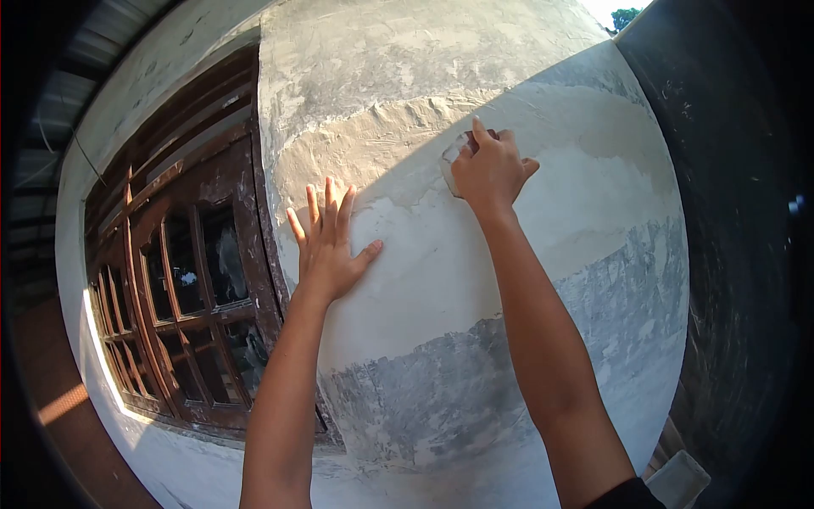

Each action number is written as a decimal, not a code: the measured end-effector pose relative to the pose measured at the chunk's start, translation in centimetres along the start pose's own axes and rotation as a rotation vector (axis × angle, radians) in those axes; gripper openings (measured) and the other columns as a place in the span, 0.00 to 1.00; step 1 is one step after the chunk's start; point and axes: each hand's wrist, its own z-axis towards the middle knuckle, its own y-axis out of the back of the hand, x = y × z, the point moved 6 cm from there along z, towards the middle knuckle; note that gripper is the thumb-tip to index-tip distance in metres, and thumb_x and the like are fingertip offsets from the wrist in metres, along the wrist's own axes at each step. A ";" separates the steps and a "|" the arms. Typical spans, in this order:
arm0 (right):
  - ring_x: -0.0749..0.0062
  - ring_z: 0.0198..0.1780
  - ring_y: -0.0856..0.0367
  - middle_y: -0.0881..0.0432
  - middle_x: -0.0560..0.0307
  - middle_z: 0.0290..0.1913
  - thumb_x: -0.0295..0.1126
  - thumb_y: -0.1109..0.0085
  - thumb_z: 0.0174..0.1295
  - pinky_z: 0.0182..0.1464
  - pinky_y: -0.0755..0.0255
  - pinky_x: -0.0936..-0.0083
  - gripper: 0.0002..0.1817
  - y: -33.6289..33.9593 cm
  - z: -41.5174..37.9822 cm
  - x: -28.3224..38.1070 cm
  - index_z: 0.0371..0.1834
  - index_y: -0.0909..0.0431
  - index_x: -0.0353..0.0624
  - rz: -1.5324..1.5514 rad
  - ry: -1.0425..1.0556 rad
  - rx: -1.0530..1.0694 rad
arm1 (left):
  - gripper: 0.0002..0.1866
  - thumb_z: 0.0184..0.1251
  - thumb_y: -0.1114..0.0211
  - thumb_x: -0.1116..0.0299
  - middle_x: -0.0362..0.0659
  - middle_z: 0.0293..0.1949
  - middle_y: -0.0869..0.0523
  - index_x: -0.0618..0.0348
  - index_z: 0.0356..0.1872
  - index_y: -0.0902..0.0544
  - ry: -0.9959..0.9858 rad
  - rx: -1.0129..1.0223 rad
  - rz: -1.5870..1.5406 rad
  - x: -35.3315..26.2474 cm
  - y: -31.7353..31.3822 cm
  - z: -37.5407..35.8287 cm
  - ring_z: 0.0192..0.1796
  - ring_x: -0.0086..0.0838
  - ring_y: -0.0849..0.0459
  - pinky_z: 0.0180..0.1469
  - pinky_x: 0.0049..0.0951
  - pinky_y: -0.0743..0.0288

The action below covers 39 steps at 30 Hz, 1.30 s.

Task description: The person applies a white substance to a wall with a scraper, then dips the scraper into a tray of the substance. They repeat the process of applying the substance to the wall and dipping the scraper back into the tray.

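Note:
My left hand [329,254] rests with spread fingers against the plastered wall [407,280], near the window frame, and holds nothing. Higher and to the right, my right hand [492,172] grips a scraper [454,161] with a pale, smeared blade and a dark reddish-brown part at its top. The scraper lies against the wall's smooth, light band of plaster. My fingers and the back of the hand hide part of the tool. Rough cream plaster lies above both hands, and bare grey wall shows below them.
A brown wooden window [182,280] with glass panes fills the left side. A dark surface [733,220] stands along the right edge. At the lower right is a pale translucent container [678,480]. A corrugated roof [97,42] shows at the upper left.

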 end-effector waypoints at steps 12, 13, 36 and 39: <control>0.70 0.44 0.21 0.23 0.58 0.44 0.34 0.40 0.60 0.52 0.38 0.65 0.23 2.0 -0.9 -1.4 0.61 0.22 0.50 0.033 -0.099 -0.026 | 0.50 0.57 0.36 0.41 0.47 0.79 0.62 0.43 0.77 0.51 0.000 0.002 -0.005 -0.2 0.1 0.0 0.80 0.48 0.69 0.72 0.63 0.81; 0.70 0.44 0.21 0.23 0.58 0.44 0.34 0.40 0.60 0.52 0.38 0.65 0.23 2.5 -1.3 -1.7 0.61 0.22 0.50 0.023 -0.094 -0.026 | 0.50 0.56 0.36 0.41 0.46 0.79 0.62 0.41 0.77 0.52 0.014 0.000 0.000 -0.1 0.1 0.0 0.80 0.48 0.69 0.73 0.63 0.80; 0.63 0.48 0.24 0.28 0.52 0.45 0.22 0.44 0.61 0.53 0.29 0.71 0.20 18.2 -14.0 -20.1 0.57 0.18 0.50 0.156 -0.393 0.269 | 0.32 0.50 0.36 0.71 0.50 0.63 0.31 0.54 0.61 0.32 -0.124 -0.199 -0.816 -26.4 0.8 -10.2 0.65 0.47 0.35 0.65 0.47 0.50; 0.65 0.44 0.24 0.27 0.52 0.43 0.22 0.44 0.60 0.52 0.29 0.73 0.20 20.4 -14.7 -23.3 0.56 0.18 0.49 0.125 -0.397 0.283 | 0.34 0.48 0.36 0.72 0.51 0.62 0.31 0.55 0.62 0.34 -0.128 -0.196 -0.887 -31.3 0.2 -10.3 0.63 0.45 0.34 0.62 0.47 0.47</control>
